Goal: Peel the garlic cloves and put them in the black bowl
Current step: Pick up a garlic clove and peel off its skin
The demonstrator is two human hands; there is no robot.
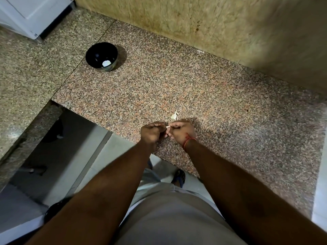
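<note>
My left hand (152, 132) and my right hand (182, 132) meet above the near edge of the speckled granite counter (203, 96). Both have curled fingers and pinch a small pale garlic clove (168, 127) between them; most of it is hidden by the fingers. Another garlic clove (174, 116), unpeeled and with a pointed tip, lies on the counter just beyond my hands. The black bowl (101, 56) stands far back on the left with a white peeled clove (106, 63) inside it.
A beige stone wall (203, 20) runs along the back of the counter. A white appliance (31, 16) stands at the far left corner. The counter edge drops to a tiled floor (99, 161) on the near left, where my foot shows.
</note>
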